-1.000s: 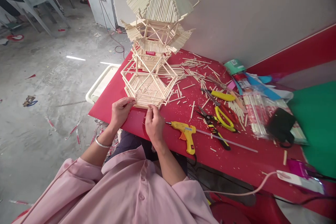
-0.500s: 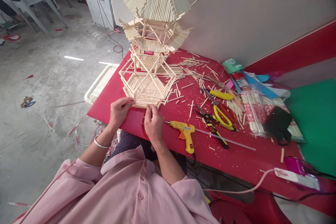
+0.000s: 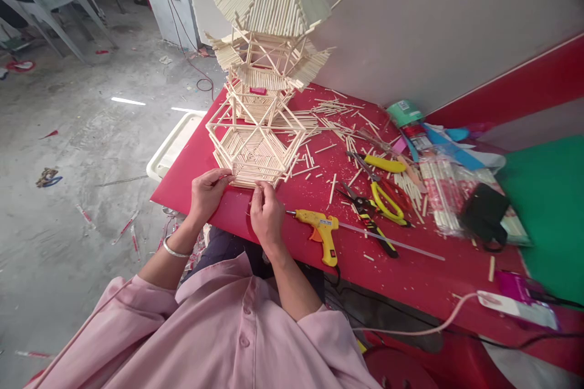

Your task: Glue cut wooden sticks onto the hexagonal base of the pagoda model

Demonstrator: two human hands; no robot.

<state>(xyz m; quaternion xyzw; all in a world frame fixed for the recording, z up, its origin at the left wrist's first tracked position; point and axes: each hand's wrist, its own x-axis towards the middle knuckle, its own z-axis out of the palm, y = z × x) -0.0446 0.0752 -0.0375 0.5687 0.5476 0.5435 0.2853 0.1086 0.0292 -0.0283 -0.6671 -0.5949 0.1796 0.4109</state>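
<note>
A hexagonal frame of thin wooden sticks (image 3: 257, 126) stands near the front edge of the red table. My left hand (image 3: 208, 196) is closed at its front left corner, thumb and fingers pinched against the sticks. At the front edge, my right hand (image 3: 267, 213) is also closed, with its fingertips touching the lower sticks. Whether either pinch holds a separate stick is too small to tell. Behind the frame rises a tiered stick tower (image 3: 274, 6) with a pointed roof. A yellow glue gun (image 3: 323, 232) lies right of my right hand.
Pliers with yellow handles (image 3: 387, 202), black cutters (image 3: 365, 209) and loose sticks (image 3: 335, 108) lie on the red table (image 3: 292, 243). Farther right are bagged sticks (image 3: 440, 194), a black object (image 3: 484, 213) and cables. A wall borders the back.
</note>
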